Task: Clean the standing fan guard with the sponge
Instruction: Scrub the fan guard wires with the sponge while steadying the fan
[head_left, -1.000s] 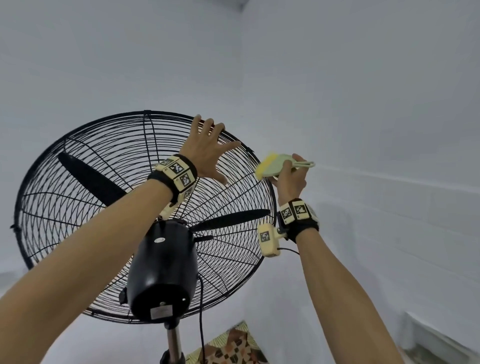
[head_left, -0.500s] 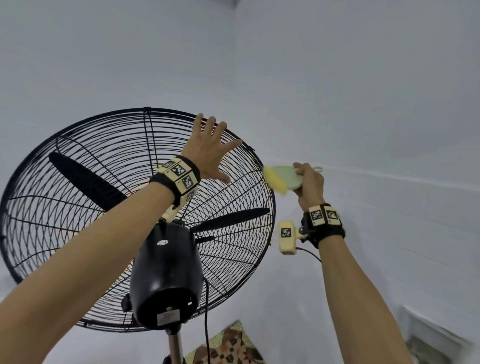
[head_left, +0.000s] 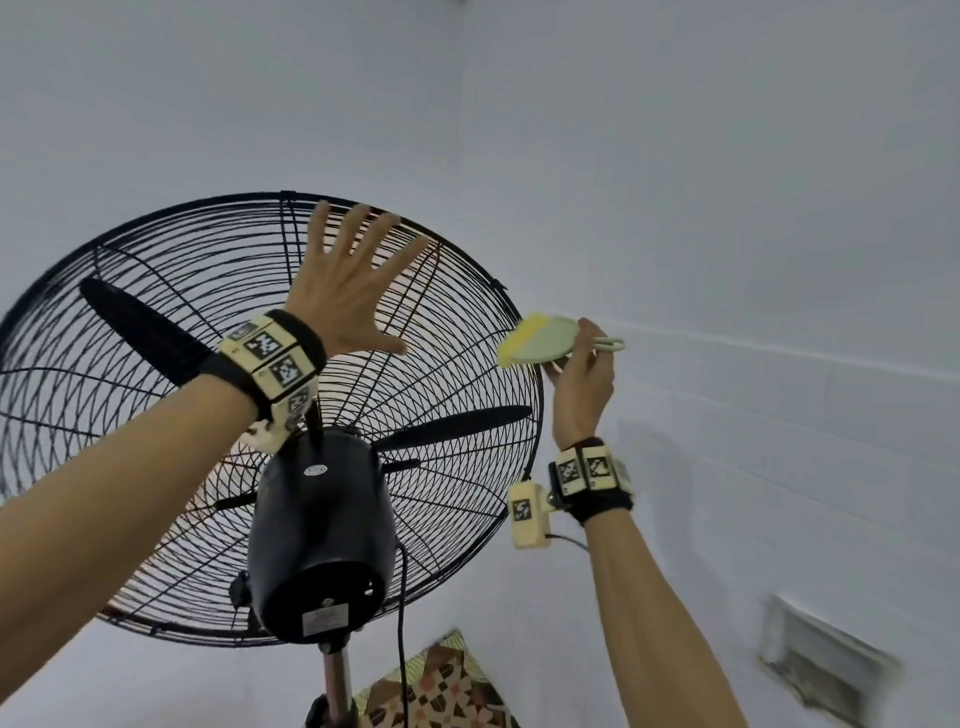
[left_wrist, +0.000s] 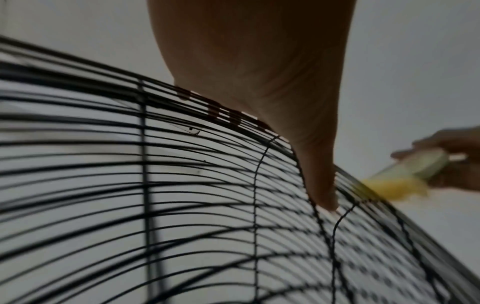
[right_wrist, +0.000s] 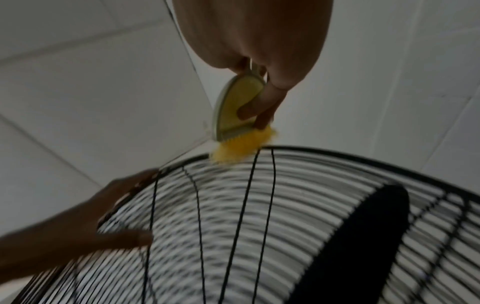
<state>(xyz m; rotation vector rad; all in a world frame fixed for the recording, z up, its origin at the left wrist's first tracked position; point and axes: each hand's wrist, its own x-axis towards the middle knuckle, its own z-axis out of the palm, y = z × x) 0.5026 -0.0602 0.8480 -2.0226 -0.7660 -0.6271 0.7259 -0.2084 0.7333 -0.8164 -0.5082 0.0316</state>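
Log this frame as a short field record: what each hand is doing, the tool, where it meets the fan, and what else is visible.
left hand: open, fingers spread, pressed flat on the wire fan guard near its top
right hand: grips the sponge by its pale green holder
contact: yellow edge of the sponge meets the guard's outer rim at the upper right
fan: black blades, motor housing facing the camera, on a pole
background: white tiled wall

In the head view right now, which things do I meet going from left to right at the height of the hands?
fan blade → left hand → sponge → right hand
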